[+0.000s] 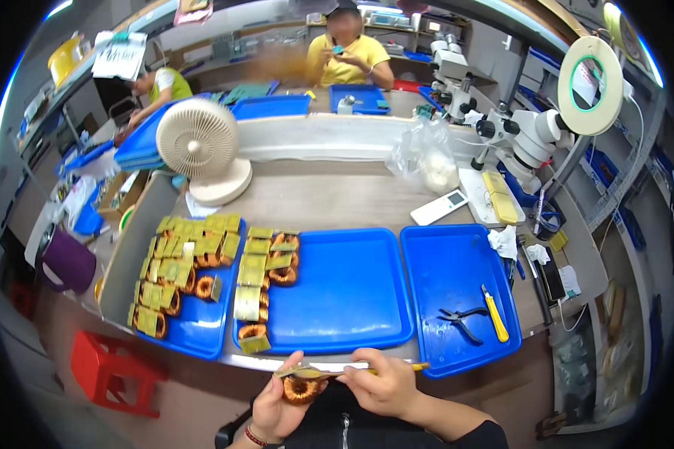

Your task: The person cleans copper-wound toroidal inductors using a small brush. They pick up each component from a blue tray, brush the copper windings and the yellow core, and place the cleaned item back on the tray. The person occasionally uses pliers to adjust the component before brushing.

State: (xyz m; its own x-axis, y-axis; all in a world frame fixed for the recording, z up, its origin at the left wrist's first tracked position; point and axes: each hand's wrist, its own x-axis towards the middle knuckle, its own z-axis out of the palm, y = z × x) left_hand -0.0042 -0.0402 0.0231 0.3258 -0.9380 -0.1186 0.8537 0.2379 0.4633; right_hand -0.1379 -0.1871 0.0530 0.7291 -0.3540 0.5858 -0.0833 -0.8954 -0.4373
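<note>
The half-curled left hand holds a coil; rightward, the right hand pinches a yellow stick (lying left-right).

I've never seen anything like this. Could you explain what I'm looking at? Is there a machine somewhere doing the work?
No robot here: a person is working with two bare hands. The one picture comes from a wide, rounded-view camera worn on that person's head, looking down, which is why straight edges bend.

The left hand holds a copper-wound ring; the right hand grips a slim yellow tool.

On the bench lie three blue trays. The left tray is crowded with similar rings and yellowish boards, the middle tray has some along its left side, and the right tray holds pliers and a yellow-handled knife. Behind stands a pale fan.
</note>
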